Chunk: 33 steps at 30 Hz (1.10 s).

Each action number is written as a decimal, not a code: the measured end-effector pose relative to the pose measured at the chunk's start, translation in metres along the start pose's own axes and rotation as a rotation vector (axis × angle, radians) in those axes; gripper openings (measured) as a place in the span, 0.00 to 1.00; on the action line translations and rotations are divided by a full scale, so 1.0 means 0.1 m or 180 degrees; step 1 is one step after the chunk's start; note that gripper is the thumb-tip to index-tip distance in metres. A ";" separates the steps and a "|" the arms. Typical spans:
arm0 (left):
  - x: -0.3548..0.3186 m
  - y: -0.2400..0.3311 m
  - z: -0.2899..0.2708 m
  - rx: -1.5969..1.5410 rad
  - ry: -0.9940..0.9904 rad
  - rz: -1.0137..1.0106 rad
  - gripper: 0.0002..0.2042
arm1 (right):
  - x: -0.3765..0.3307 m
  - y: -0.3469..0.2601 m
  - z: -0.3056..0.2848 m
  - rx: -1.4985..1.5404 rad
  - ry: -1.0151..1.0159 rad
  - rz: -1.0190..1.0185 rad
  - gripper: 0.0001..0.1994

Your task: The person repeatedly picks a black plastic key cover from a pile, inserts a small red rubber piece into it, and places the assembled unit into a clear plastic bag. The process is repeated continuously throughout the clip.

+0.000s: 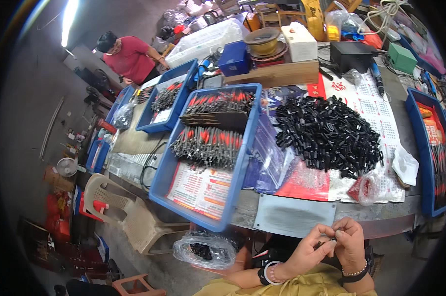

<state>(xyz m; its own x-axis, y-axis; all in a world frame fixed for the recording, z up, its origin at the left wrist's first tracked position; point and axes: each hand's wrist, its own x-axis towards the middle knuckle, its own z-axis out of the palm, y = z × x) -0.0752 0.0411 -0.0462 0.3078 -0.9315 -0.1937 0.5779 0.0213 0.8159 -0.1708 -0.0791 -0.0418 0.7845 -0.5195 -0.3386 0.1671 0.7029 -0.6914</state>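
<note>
My left hand (309, 251) and my right hand (350, 242) meet close to my body, below the table edge. Together they pinch a small black plastic part (327, 241) between the fingertips. A large heap of the same black parts (326, 133) lies on printed paper on the table straight ahead. To the left, a blue tray (232, 187) holds rows of black and red wire pieces (208, 145).
A grey metal plate (294, 215) hangs at the table's near edge. A blue tray (425, 163) sits at the right, more blue trays (156, 126) at the left back. A person in a red shirt (129, 56) works at the far left. A beige plastic chair (129, 212) stands beside the table.
</note>
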 end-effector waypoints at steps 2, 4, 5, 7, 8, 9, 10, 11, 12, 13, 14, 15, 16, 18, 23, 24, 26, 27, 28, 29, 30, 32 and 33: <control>-0.01 -0.05 0.01 -0.0042 -0.0056 0.0235 0.14 | 0.00 0.00 -0.01 0.0071 -0.0103 0.0130 0.07; -0.01 -0.07 0.03 -0.0024 -0.0014 0.0329 0.13 | 0.00 0.00 0.00 0.0062 -0.0187 0.0154 0.06; -0.01 -0.07 0.04 -0.0018 -0.0040 0.0349 0.14 | 0.00 0.00 0.01 0.0006 -0.0165 0.0017 0.04; -0.01 -0.04 0.06 0.0025 -0.0037 0.0329 0.16 | 0.00 -0.01 0.03 0.0039 -0.0228 0.0051 0.04; -0.02 -0.02 0.06 0.0053 -0.0004 0.0271 0.17 | -0.02 -0.01 0.04 0.0102 -0.0283 0.0022 0.03; -0.03 0.00 0.07 0.0059 0.0024 0.0178 0.17 | -0.02 -0.01 0.04 -0.0067 -0.0294 0.0081 0.03; -0.03 0.02 0.09 -0.0055 -0.0015 0.0162 0.20 | -0.02 -0.03 0.03 -0.0199 -0.0291 0.0136 0.03; -0.04 0.05 0.07 0.0384 0.0010 0.0146 0.21 | -0.03 -0.05 0.02 -0.0247 -0.0315 0.0126 0.02; -0.04 0.08 0.05 0.0811 -0.0034 0.0104 0.21 | -0.05 -0.07 0.00 -0.0406 -0.0213 0.0319 0.03; -0.04 0.10 0.04 0.0553 0.0043 0.0056 0.22 | -0.01 -0.06 -0.01 -0.1109 -0.0282 -0.0069 0.05; -0.05 0.11 0.04 0.0289 0.0124 0.0000 0.23 | -0.01 -0.07 -0.04 -0.0988 -0.0511 -0.0176 0.09; -0.03 0.13 0.02 0.0150 0.0094 -0.0036 0.22 | 0.00 -0.04 -0.04 -0.0656 -0.0439 -0.0219 0.12; -0.03 0.14 0.01 0.0031 0.0077 -0.0056 0.22 | -0.02 -0.07 -0.06 -0.0489 -0.0293 0.0124 0.13; -0.01 0.18 0.00 -0.0091 0.0120 -0.0254 0.23 | 0.01 -0.09 -0.08 -0.0334 -0.0308 0.0172 0.10; 0.03 0.26 0.02 -0.0106 0.0020 -0.0507 0.24 | 0.05 -0.20 -0.07 -0.0310 -0.0392 0.0323 0.04; 0.05 0.26 0.02 -0.0023 0.0009 -0.0520 0.24 | 0.06 -0.20 -0.07 -0.0369 -0.0365 0.0327 0.04; 0.07 0.26 0.01 0.0037 0.0007 -0.0510 0.25 | 0.08 -0.20 -0.07 -0.0411 -0.0377 0.0272 0.04; 0.08 0.26 0.00 0.0016 0.0010 -0.0541 0.25 | 0.10 -0.19 -0.08 -0.0442 -0.0357 0.0281 0.04; 0.09 0.26 -0.01 -0.0004 0.0011 -0.0572 0.25 | 0.11 -0.18 -0.08 -0.0444 -0.0353 0.0257 0.04; 0.10 0.25 -0.01 -0.0052 0.0024 -0.0594 0.25 | 0.12 -0.17 -0.08 -0.0409 -0.0374 0.0200 0.04; 0.11 0.24 -0.01 0.0016 0.0080 -0.0601 0.26 | 0.13 -0.17 -0.09 -0.0448 -0.0382 0.0221 0.04; 0.14 0.22 0.02 0.0102 0.0223 -0.0617 0.28 | 0.14 -0.18 -0.10 -0.0419 -0.0454 0.0196 0.04; 0.15 0.23 0.01 0.0034 0.0169 -0.0643 0.28 | 0.13 -0.19 -0.09 -0.0561 -0.0543 0.0245 0.04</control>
<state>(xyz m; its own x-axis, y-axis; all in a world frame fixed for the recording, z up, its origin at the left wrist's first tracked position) -0.0584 0.0267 -0.0299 0.2260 -0.8961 -0.3821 0.6238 -0.1681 0.7633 -0.1691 -0.1037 -0.0395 0.8829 -0.3676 -0.2923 0.0078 0.6339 -0.7734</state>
